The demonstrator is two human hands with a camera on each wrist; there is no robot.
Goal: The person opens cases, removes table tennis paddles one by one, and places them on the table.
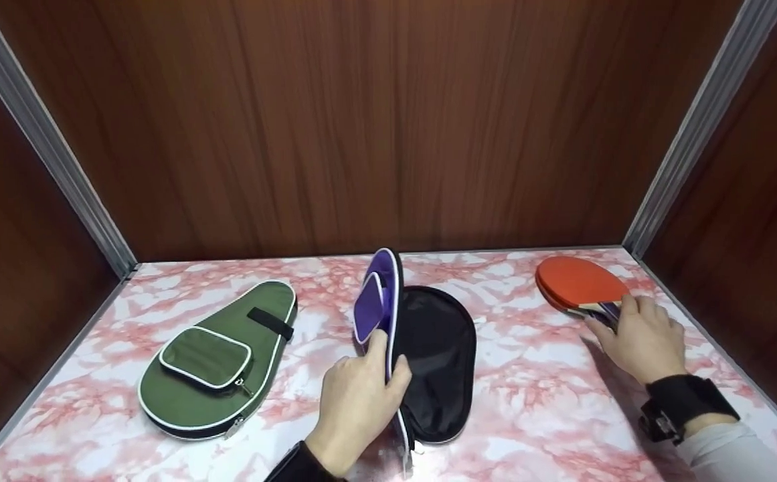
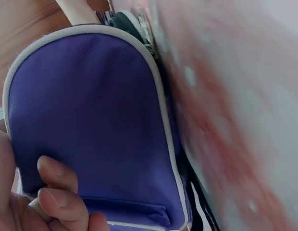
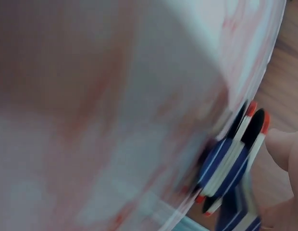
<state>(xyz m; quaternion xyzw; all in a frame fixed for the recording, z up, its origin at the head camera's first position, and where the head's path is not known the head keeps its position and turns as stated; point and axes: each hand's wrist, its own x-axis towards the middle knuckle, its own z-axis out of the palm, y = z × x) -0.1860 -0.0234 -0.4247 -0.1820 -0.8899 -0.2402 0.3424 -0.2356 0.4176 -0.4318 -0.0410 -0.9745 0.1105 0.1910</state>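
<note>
My left hand (image 1: 361, 398) pinches the upright purple cover of an unzipped table tennis paddle case (image 1: 369, 309), thumb on its inner side. The case's other half lies flat beside it, showing a black lining (image 1: 438, 361). In the left wrist view the purple cloth (image 2: 91, 106) with white piping fills much of the picture, fingertips (image 2: 62, 197) near its lower left. At the right, my right hand (image 1: 649, 341) grips the handles of two stacked table tennis paddles, the upper one an orange-red paddle (image 1: 579, 281). Blue-and-white striped handles (image 3: 226, 166) show in the right wrist view, somewhat blurred.
A green paddle case (image 1: 221, 368) with white piping, a front pocket and a black strap lies on the left of the pink-and-white marbled table (image 1: 529, 415). Brown wood-look panels (image 1: 361, 134) rise behind the table and at both sides, joined by metal corner posts (image 1: 703, 127).
</note>
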